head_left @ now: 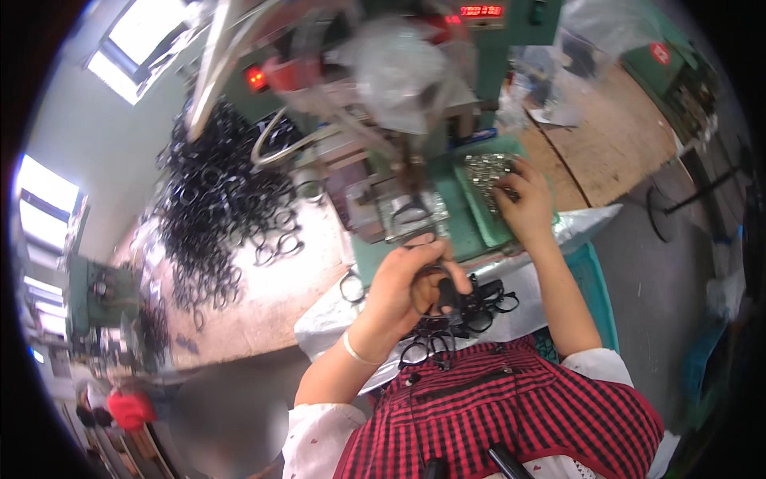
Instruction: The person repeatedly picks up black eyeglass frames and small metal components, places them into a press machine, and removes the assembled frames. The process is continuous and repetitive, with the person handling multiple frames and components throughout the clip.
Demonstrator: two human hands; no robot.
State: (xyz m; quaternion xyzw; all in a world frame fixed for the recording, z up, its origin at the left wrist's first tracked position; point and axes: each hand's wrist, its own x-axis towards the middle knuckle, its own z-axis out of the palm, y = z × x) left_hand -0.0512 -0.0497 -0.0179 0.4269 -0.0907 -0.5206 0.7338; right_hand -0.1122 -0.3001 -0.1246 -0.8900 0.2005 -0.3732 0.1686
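Head view: left hand holds a black plastic eyeglass frame; right hand, curled, its hold unclear, apparently picks silvery metal bits from the green tray beneath; fine pinching seems needed next.

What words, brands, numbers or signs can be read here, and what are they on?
Nothing reads clearly.
Wide red display on the green machine housing, top: lit digits, too blurred to read.
Small red display, further left: lit characters, too blurred to read.
Red sticker on the right-hand green machine: pale mark, too small to read.
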